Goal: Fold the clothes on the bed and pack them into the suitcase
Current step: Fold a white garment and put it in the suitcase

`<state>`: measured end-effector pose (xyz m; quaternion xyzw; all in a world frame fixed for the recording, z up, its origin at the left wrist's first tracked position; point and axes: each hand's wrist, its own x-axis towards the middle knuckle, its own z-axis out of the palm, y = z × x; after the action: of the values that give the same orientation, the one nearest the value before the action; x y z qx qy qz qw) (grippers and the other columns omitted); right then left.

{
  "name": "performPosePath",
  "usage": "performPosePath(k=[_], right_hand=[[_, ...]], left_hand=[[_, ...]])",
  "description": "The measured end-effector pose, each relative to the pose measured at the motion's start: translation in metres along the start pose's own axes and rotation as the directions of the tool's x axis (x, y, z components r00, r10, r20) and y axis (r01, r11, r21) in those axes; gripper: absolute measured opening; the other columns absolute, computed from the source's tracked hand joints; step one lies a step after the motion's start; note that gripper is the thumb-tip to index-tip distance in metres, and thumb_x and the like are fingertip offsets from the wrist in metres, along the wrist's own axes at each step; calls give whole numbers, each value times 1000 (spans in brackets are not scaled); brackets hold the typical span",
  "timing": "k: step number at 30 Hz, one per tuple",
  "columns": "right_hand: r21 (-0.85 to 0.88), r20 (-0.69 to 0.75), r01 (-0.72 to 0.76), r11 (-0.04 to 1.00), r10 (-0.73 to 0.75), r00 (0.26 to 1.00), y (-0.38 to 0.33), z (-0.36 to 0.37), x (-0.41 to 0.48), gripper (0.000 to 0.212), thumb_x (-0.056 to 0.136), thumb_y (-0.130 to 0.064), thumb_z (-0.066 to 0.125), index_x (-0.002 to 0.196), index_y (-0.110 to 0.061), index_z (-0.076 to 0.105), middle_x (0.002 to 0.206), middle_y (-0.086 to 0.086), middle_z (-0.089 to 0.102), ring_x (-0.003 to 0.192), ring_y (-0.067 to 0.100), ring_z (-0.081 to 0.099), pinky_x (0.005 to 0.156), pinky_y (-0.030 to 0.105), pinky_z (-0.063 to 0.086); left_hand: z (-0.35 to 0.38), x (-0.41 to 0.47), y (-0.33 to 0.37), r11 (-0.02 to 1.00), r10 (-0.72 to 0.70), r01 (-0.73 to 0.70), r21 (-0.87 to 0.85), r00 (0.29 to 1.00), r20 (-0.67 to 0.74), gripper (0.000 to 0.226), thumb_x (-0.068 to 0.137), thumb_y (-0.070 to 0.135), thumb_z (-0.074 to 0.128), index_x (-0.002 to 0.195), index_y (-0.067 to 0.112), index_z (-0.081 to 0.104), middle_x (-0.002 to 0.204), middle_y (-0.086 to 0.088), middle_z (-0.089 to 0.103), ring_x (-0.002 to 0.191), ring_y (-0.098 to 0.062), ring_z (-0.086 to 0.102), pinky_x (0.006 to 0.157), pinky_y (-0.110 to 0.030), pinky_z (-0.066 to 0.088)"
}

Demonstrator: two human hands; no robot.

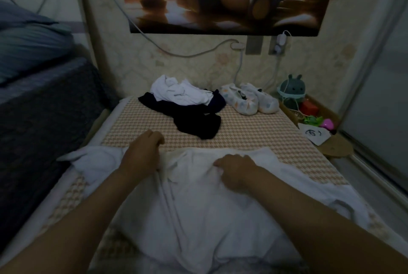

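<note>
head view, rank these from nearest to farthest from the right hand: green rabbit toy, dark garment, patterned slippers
From the right hand, which grips the white shirt:
1. dark garment, just beyond the hand, middle of the bed.
2. patterned slippers, at the bed's far end.
3. green rabbit toy, off the bed, far right.

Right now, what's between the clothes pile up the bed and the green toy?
A pair of patterned slippers, side by side on the checked mat, as the head view shows.

Lg white shirt (198,207) spread out on bed (254,132) nr front, crumpled white top (181,93) lying on dark garment (194,123) at far end
</note>
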<state>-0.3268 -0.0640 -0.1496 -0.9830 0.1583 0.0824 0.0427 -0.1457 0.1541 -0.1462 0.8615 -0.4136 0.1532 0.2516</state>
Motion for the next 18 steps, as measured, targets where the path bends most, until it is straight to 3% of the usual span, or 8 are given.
performPosePath(k=[3, 4, 6, 9, 10, 11, 13, 18], right_hand=[[-190, -115, -63, 980, 41, 993, -34, -12, 8, 42, 93, -29, 42, 135, -21, 47, 135, 8, 50, 124, 27, 44, 112, 47, 21], [-156, -165, -40, 987, 14, 986, -46, -15, 12, 43, 93, -28, 44, 135, -22, 47, 134, 8, 50, 123, 27, 45, 111, 45, 23], [-10, -210, 84, 996, -84, 974, -70, -18, 19, 46, 92, -26, 48, 138, -24, 46, 136, 6, 49, 124, 26, 46, 108, 38, 27], [174, -237, 297, 939, -253, 938, -109, -9, 25, 46, 90, -23, 50, 136, -23, 51, 133, 5, 53, 122, 24, 49, 105, 32, 33], [209, -255, 346, 915, -290, 922, -121, -4, 26, 46, 89, -24, 49, 135, -22, 52, 132, 5, 53, 121, 24, 49, 104, 33, 34], [221, -279, 384, 897, -319, 906, -132, 1, 26, 47, 88, -25, 49, 135, -22, 51, 133, 5, 52, 121, 23, 48, 104, 34, 35], [213, -306, 410, 887, -338, 890, -149, 11, 25, 55, 89, -21, 52, 143, -22, 42, 143, 5, 43, 127, 23, 41, 109, 38, 32], [181, -305, 367, 912, -303, 903, -155, 24, 24, 67, 96, -35, 48, 154, -25, 14, 161, 7, 9, 146, 22, 16, 117, 38, 20]], left_hand=[[-39, -22, -1, 982, -167, 151, -113, 974, -150, 29, 90, 27, 34, 70, 16, 52, 71, -2, 53, 64, -15, 48, 71, -44, 43], [-47, -21, -1, 921, -361, 296, -254, 895, -264, 37, 96, 31, 29, 85, 15, 59, 86, -8, 61, 76, -22, 56, 84, -48, 43], [-57, -21, -11, 700, -694, 703, -125, 711, 113, 53, 103, 39, 35, 139, 0, 39, 140, -18, 45, 127, -31, 45, 110, -36, 28], [-54, -49, -47, 657, -752, 648, 385, 532, 389, 83, 85, 62, 56, 145, 9, 33, 146, -9, 40, 132, -25, 41, 108, -31, 34], [-52, -63, -62, 694, -719, 589, 414, 590, 366, 71, 82, 58, 61, 135, 13, 46, 136, -7, 50, 123, -23, 49, 101, -30, 41], [-56, -71, -61, 781, -622, 548, 299, 728, 288, 47, 84, 46, 63, 119, 16, 59, 122, -6, 59, 109, -23, 56, 90, -29, 46], [-62, -87, -55, 872, -490, 485, 69, 862, 132, 16, 91, 26, 56, 97, 13, 64, 103, -11, 64, 93, -27, 60, 78, -33, 48], [-92, -84, -53, 719, -652, 624, -305, 758, 13, 30, 102, 19, 36, 107, -3, 55, 106, -24, 61, 102, -41, 56, 86, -41, 45]])
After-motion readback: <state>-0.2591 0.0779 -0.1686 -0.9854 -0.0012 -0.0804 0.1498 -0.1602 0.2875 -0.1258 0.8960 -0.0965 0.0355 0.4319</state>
